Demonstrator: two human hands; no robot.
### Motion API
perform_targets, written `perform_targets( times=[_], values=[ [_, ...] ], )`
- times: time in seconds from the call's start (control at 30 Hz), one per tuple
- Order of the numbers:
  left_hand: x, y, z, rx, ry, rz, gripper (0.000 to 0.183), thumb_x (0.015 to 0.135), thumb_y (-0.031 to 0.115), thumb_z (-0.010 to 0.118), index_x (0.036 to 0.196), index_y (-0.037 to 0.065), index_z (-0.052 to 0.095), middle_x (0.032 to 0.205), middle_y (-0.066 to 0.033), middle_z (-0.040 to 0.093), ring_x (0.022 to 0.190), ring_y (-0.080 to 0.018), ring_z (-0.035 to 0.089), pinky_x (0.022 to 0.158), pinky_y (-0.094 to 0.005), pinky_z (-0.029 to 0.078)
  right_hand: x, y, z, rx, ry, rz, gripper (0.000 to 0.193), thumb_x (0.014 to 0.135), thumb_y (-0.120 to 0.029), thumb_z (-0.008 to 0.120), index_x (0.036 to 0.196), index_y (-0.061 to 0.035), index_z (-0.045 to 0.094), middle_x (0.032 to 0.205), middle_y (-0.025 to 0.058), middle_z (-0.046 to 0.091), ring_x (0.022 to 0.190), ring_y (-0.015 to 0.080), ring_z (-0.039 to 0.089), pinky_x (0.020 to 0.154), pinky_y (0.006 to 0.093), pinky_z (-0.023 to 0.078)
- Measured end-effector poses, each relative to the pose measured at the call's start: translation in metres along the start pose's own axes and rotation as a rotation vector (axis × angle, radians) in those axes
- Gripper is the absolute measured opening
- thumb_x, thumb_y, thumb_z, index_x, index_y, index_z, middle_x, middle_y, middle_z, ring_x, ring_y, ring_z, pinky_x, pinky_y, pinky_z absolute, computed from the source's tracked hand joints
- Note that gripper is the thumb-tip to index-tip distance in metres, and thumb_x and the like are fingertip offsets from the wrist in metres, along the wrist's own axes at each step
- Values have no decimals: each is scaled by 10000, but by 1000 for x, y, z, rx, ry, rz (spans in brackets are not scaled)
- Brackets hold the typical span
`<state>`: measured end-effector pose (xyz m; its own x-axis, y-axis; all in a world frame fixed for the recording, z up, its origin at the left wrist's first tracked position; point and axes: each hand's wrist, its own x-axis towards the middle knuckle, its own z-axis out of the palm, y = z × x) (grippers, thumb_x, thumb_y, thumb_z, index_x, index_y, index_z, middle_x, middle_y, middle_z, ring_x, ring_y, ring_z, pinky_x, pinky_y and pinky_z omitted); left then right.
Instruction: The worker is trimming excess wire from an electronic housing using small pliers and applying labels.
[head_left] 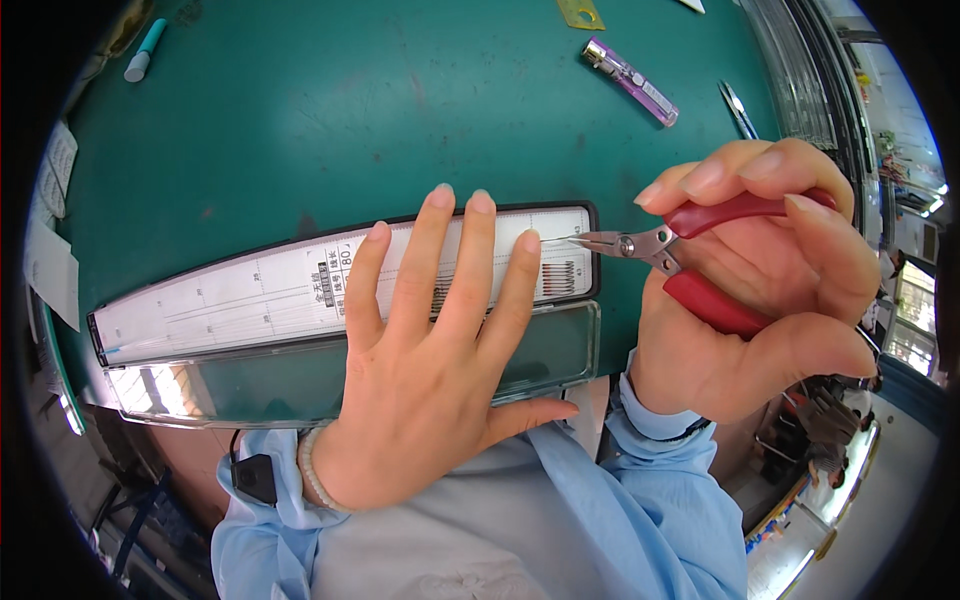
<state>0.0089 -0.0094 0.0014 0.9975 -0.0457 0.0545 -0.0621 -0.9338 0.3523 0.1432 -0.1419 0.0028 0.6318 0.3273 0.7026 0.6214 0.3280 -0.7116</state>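
Observation:
My left hand (430,350) lies flat with fingers spread on the white card (300,280) in a long, shallow black case. Thin lines run along the card, and a row of small dark hooks (558,279) sits near its right end. The case's clear lid (235,390) is folded open on the near side. In my right hand (790,260), palm up, are small cutting pliers (715,308) with red handles. Their metal tips are at the card's right end, just right of my left index fingertip. Whether the jaws grip a line cannot be made out.
On the green mat (330,110) lie a purple lighter (630,82), pointed metal tweezers (738,110), a yellow plate with a hole (581,13) and a teal-and-white marker (146,50). Papers (52,270) hang at the left edge. Clear strips (795,75) line the right edge.

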Motion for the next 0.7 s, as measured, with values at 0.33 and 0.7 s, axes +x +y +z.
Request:
perform_targets(
  times=[0.33, 0.7],
  values=[
    [0, 0, -1, 19, -12, 3, 986, 669, 772, 590, 1375, 85, 538, 1444, -259, 405, 1343, -440, 355, 1096, -566, 210, -1, -3, -7, -10, 39, -37, 642, 989, -622, 264, 1188, -93, 567, 1049, 164, 482, 798, 233, 497, 562, 334, 478],
    [0, 1, 0, -66, 5, -9, 921, 626, 710, 669, 1337, 130, 588, 1456, -268, 396, 1356, -442, 356, 1088, -557, 214, 1, -18, 8, -170, 65, 75, 610, 968, -638, 327, 1151, -122, 597, 1052, 134, 461, 813, 228, 483, 581, 326, 465]
  ],
)
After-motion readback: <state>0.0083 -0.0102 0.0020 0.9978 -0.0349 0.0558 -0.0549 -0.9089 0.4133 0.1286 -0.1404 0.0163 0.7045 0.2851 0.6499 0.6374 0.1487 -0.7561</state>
